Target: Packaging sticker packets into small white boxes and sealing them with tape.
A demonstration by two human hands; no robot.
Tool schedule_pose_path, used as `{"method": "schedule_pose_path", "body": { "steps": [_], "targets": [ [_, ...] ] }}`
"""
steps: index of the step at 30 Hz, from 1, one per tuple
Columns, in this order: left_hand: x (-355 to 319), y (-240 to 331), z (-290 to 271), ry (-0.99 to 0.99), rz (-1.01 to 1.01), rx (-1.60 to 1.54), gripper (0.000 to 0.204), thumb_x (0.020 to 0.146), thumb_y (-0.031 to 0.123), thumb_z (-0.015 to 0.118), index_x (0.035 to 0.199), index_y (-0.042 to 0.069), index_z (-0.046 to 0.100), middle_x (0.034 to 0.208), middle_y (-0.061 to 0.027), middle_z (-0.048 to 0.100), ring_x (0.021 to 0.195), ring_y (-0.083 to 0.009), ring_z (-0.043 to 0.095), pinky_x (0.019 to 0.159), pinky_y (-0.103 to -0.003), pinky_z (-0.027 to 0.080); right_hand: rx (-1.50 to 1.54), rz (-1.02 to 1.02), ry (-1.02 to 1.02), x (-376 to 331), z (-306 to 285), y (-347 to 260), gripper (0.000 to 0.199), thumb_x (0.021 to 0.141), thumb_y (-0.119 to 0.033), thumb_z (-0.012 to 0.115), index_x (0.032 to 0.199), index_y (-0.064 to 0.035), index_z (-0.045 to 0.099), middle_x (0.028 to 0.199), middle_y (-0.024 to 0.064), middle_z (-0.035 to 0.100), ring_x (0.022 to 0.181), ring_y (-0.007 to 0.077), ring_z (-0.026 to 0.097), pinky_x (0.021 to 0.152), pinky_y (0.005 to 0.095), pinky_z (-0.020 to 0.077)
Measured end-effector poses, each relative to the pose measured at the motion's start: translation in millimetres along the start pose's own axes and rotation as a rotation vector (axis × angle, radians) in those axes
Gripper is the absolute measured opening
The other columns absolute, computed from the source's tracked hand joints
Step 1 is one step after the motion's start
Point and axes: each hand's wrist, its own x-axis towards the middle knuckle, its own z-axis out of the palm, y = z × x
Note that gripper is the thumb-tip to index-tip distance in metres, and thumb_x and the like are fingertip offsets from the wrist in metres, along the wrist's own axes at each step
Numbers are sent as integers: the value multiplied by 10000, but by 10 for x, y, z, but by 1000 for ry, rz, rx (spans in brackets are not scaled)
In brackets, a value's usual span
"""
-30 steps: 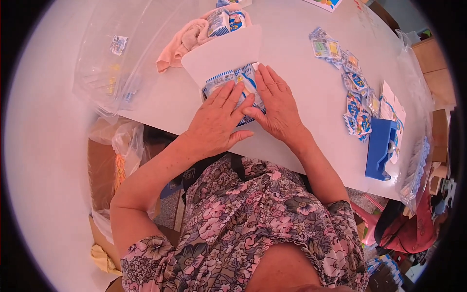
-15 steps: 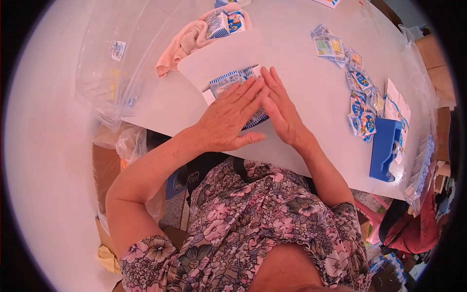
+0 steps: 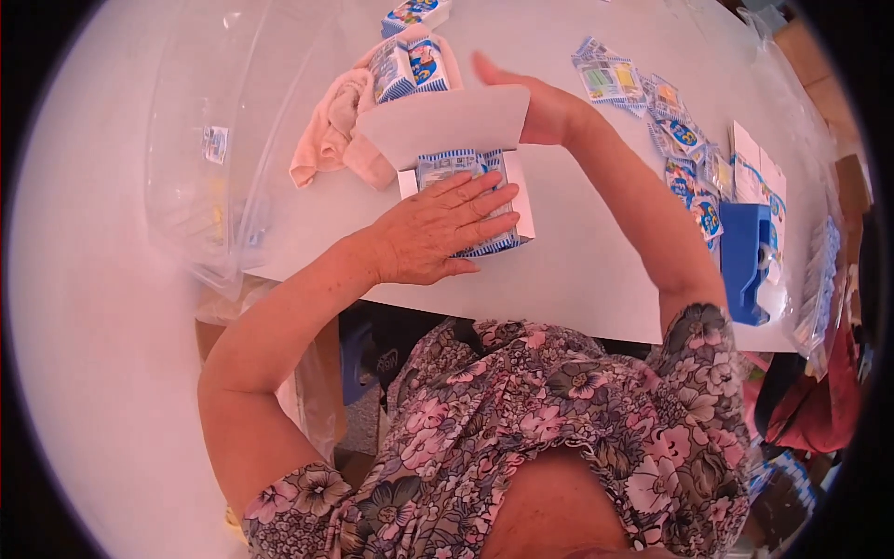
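Observation:
A white cardboard box (image 3: 524,198) lies open on the white table (image 3: 596,279), filled with blue-and-white striped packets (image 3: 445,168). My left hand (image 3: 438,231) rests flat on those packets, fingers spread. The box lid (image 3: 447,126) stands raised at the far side. My right hand (image 3: 538,104) is at the lid's right edge and grips it, partly hidden behind the flap.
A pink cloth (image 3: 328,138) and more striped packets (image 3: 410,63) lie beyond the box. Several loose packets (image 3: 680,130) trail along the right, near a blue box (image 3: 745,263). Clear plastic bags (image 3: 214,158) cover the table's left end.
My right hand has left the packets and moved up to the lid's right edge. The left hand stays pressed on the packets.

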Motion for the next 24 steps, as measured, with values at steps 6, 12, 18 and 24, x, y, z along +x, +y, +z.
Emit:
{"method": "schedule_pose_path", "body": {
  "steps": [6,12,18,24],
  "targets": [
    [-31,-46,165,15,-50,-129,684,858,298,701,1464,171,411,1521,-97,397,1406,-323,369,1168,-456,316,-826,303,-409,-93,309,-38,922,796,-797,542,1440,-138,506,1354,85,567,1136,184,545,930,295,432],
    [-360,457,417,406,480,402,438,839,236,682,1265,221,580,1360,-36,531,1290,-236,508,1091,-429,407,-1328,-414,-443,-254,227,431,610,1003,-521,409,1450,-114,493,1578,77,358,1491,264,246,1224,486,124],
    [-205,192,494,681,-279,19,694,747,158,735,1396,205,493,1487,-178,417,1385,-344,411,1107,-475,379,-1518,-543,-256,-344,194,612,628,996,-542,421,1418,-86,511,1558,106,377,1494,296,226,1218,534,88],
    [-60,65,646,461,-228,233,628,769,101,704,1365,241,567,1494,-173,431,1380,-404,403,1111,-517,376,-1654,-498,-67,-1168,140,780,737,871,-363,661,1496,-98,375,1586,90,327,1496,308,224,1209,552,143]
  ]
}}
